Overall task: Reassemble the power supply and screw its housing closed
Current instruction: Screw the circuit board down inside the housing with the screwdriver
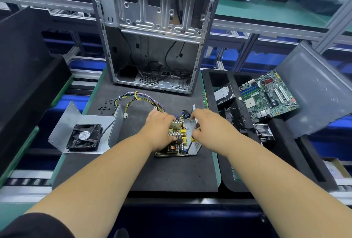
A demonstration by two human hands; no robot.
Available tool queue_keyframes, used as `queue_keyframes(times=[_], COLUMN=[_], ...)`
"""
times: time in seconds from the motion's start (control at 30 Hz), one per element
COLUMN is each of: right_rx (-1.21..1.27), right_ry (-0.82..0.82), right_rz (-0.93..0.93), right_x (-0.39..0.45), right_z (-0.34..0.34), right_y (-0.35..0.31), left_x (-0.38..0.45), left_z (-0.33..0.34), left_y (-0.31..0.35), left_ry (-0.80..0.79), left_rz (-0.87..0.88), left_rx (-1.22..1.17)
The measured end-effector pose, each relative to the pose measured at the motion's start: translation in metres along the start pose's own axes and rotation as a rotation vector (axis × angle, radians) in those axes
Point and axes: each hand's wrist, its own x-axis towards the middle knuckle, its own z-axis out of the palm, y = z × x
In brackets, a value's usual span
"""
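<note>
Your left hand [160,129] grips the circuit board [176,138], which sits in the open metal housing [194,142] on the black tabletop [171,171]. Your right hand [205,123] holds a yellow screwdriver [192,138] and pinches near the wires. The housing lid [62,123] holds a fan [84,137]. The tray [207,85] holds a motherboard [270,95]. Behind stands an empty computer case [152,28].
</note>
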Motion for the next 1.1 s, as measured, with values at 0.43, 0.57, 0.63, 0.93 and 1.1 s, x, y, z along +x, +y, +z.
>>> queue_keyframes(times=[0.43, 0.57, 0.63, 0.93, 1.1], right_rx=[-0.03, -0.153, -0.202, -0.033, -0.106], right_ry=[0.035, 0.092, 0.104, 0.024, 0.028], right_rz=[0.017, 0.018, 0.031, -0.011, 0.047], right_x=[-0.004, -0.005, -0.006, -0.007, -0.003], right_z=[0.002, 0.006, 0.009, 0.004, 0.006], right_y=[0.002, 0.002, 0.002, 0.003, 0.004], left_x=[0.001, 0.001, 0.001, 0.001, 0.0], left_z=[0.001, 0.001, 0.001, 0.0, -0.001], left_y=[0.0, 0.0, 0.0, 0.001, 0.002], left_ry=[-0.001, 0.002, 0.0, 0.001, -0.004], left_rz=[0.0, -0.002, 0.0, -0.003, -0.01], left_rx=[0.006, -0.003, 0.0, 0.013, 0.014])
